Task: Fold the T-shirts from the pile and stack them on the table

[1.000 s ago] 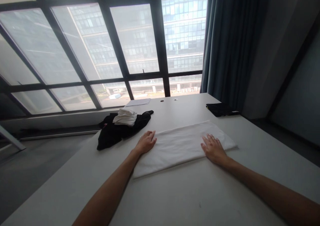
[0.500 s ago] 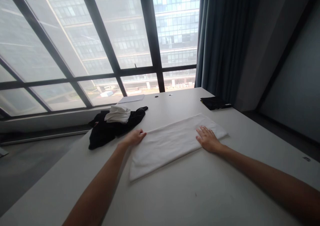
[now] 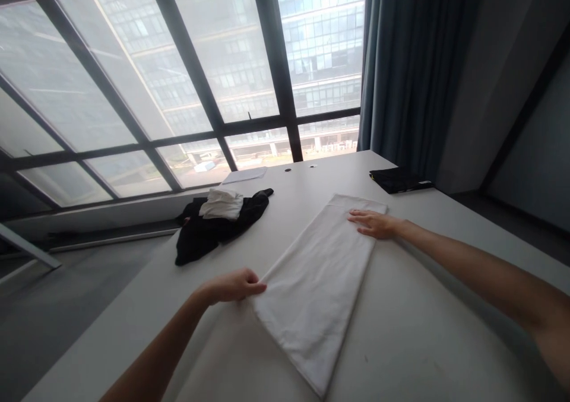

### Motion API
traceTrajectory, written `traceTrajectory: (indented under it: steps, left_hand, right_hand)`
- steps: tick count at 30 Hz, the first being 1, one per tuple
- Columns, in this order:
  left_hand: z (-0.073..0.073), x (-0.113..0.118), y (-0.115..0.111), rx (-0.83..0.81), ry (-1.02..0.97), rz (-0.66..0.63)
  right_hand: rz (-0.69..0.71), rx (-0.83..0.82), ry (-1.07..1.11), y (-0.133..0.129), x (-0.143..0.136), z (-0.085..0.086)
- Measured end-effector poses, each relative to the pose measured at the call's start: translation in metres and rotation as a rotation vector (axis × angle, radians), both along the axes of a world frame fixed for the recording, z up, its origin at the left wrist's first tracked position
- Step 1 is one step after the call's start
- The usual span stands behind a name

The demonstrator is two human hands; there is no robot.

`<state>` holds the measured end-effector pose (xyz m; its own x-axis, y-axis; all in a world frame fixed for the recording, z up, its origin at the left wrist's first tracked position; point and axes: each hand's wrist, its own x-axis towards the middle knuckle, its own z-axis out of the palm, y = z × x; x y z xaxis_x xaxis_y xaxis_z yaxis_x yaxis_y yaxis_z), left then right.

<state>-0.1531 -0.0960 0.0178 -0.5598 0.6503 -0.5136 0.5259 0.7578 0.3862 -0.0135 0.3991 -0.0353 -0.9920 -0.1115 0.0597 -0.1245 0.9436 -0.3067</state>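
Swung round since the earlier frame: folded white rectangular cloth (image 3: 316, 271) that lay crosswise now slants toward the wearer, the bare left hand (image 3: 234, 284) having come nearer with its corner.
Window: dark-framed, many-paned glass (image 3: 276, 63) beyond the counter.
Counter: smooth white top (image 3: 401, 331) beneath everything set out.
Curtain: blue-grey pleated fabric (image 3: 414, 75), right of the window.
White cloth: on the counter between the hands, one corner pointing at the wearer.
Heap: rumpled black garment (image 3: 202, 233), left and farther back.
Far right: flat folded black fabric (image 3: 398, 179).
Far edge: thin white flat sheet (image 3: 244, 175).
On the heap: crumpled off-white cloth (image 3: 221, 204).
Left fingers: curled, pinching the white cloth's left corner, thumb on top.
Right fingers: slightly spread, the bare right hand (image 3: 371, 222) resting flat near the far end.
Smallest: dark round disc (image 3: 288, 170) in the countertop.
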Motion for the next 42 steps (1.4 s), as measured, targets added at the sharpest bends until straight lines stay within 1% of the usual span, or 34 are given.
traceTrajectory:
  steps: [2, 3, 5, 7, 8, 10, 11, 12, 14, 16, 19, 21, 23, 26, 27, 28, 30, 32, 34, 36, 40, 42]
  left_hand:
    - [0.002, 0.004, 0.000, 0.050, 0.143, -0.013]
    - [0.003, 0.004, 0.004, 0.122, 0.242, -0.018]
    - [0.004, 0.004, 0.019, 0.314, 0.406, -0.064]
    - [0.002, 0.006, 0.042, 0.468, 0.444, -0.200]
    - [-0.001, 0.008, 0.054, 0.510, 0.424, -0.289]
    - [-0.011, 0.014, 0.075, 0.521, 0.375, -0.451]
    - [-0.017, 0.017, 0.082, 0.500, 0.370, -0.504]
    - [-0.024, 0.019, 0.086, 0.472, 0.379, -0.538]
    - [-0.035, 0.022, 0.087, 0.423, 0.414, -0.567]
    - [-0.042, 0.021, 0.083, 0.413, 0.437, -0.575]
    - [-0.045, 0.018, 0.078, 0.434, 0.448, -0.591]
    - [-0.044, 0.017, 0.077, 0.443, 0.452, -0.596]
    - [-0.044, 0.017, 0.077, 0.445, 0.450, -0.597]
    - [-0.044, 0.019, 0.079, 0.439, 0.432, -0.598]
    - [-0.043, 0.019, 0.079, 0.437, 0.425, -0.595]
    - [-0.043, 0.018, 0.080, 0.434, 0.421, -0.590]
    - [-0.044, 0.017, 0.080, 0.427, 0.414, -0.578]
    - [-0.045, 0.016, 0.079, 0.418, 0.408, -0.567]
    - [-0.047, 0.018, 0.078, 0.404, 0.406, -0.553]
    - [-0.052, 0.025, 0.075, 0.386, 0.410, -0.516]
    - [-0.060, 0.051, 0.070, 0.363, 0.432, -0.384]
    - [-0.060, 0.062, 0.065, 0.374, 0.443, -0.350]
  right_hand:
    - [-0.054, 0.044, 0.033, -0.015, -0.005, 0.006]
    - [-0.104, 0.062, 0.071, -0.028, -0.006, 0.007]
    - [-0.207, 0.067, 0.155, -0.069, -0.002, 0.007]
    - [-0.256, 0.015, 0.170, -0.120, 0.006, 0.002]
    - [-0.228, 0.000, 0.160, -0.145, 0.011, -0.002]
    - [-0.166, -0.026, 0.132, -0.188, 0.021, -0.011]
    - [-0.146, -0.038, 0.123, -0.203, 0.025, -0.014]
    - [-0.120, -0.045, 0.113, -0.214, 0.028, -0.017]
    - [-0.085, -0.052, 0.095, -0.225, 0.033, -0.021]
    - [-0.072, -0.053, 0.085, -0.227, 0.036, -0.021]
    - [-0.070, -0.062, 0.088, -0.223, 0.034, -0.018]
    - [-0.126, -0.074, 0.091, -0.214, 0.031, -0.015]
    - [-0.260, -0.058, 0.107, -0.195, 0.026, -0.014]
    - [-0.569, 0.017, 0.126, -0.148, 0.019, -0.015]
    - [-0.691, 0.034, 0.109, -0.130, 0.017, -0.017]
    - [-0.780, 0.046, 0.092, -0.114, 0.016, -0.019]
    - [-0.858, 0.071, 0.053, -0.090, 0.016, -0.025]
    - [-0.846, 0.098, 0.020, -0.077, 0.014, -0.031]
    - [-0.812, 0.124, 0.010, -0.073, 0.012, -0.036]
    - [-0.767, 0.144, 0.022, -0.072, 0.006, -0.036]
    - [-0.626, 0.167, 0.040, -0.070, -0.005, -0.030]
    - [-0.615, 0.190, 0.094, -0.075, -0.005, -0.023]
